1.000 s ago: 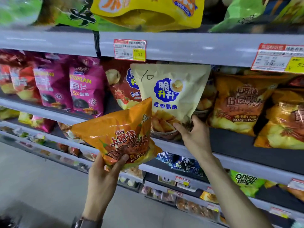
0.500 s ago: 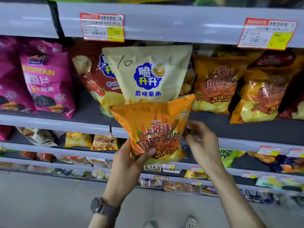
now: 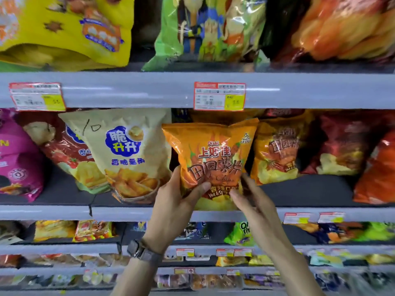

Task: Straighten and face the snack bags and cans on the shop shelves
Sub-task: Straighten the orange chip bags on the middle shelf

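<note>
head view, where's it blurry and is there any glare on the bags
Head view: the orange chip bag in the middle is readable; the lowest shelves smear; the right hand is slightly motion-blurred; glare streaks the green bag up top and the grey shelf edge.

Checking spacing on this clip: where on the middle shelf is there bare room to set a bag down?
Bare dark shelf floor shows right of the held orange foil chip bag, before the second orange bag and dark red bag. A smaller patch lies between the magenta bag and the red chip bag. The centre is crowded.
</note>
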### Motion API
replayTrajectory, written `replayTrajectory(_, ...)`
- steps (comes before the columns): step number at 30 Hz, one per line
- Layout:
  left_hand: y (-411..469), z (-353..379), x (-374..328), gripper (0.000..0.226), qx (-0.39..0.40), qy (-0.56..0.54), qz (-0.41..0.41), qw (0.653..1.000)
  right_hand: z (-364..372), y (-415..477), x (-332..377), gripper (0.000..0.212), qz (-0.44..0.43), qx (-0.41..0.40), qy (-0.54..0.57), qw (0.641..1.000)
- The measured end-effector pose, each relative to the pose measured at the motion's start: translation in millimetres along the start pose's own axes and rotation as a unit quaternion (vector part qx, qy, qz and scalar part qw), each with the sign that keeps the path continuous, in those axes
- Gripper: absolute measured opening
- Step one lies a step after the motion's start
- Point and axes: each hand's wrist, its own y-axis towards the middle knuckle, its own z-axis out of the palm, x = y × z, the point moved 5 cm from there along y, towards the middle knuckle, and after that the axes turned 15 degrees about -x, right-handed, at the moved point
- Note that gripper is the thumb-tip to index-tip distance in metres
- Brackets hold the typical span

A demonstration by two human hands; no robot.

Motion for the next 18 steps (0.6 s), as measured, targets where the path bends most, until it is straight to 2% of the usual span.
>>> replayTrajectory(6,17,52,9,0.042,0.015,-0.002,-0.009,1.000,-20,37,-29,0.056,-0.004,-0.047,-0.116,0.992)
replayTrajectory(9,16,60,22,0.048,0.025,-0.008,-0.029,0.999,-21,40,-38,0.050,-0.026,-0.039,-0.137,0.990)
replayTrajectory(12,11,62,29,0.045,0.030,0.004,-0.043,0.999,-24,39,-49,0.047,-0.039,-0.042,-0.148,0.987)
replayTrajectory(18,7,59,35,0.050,0.027,0.032,-0.063,0.997,-29,36,-55,0.063,-0.045,-0.047,-0.176,0.982)
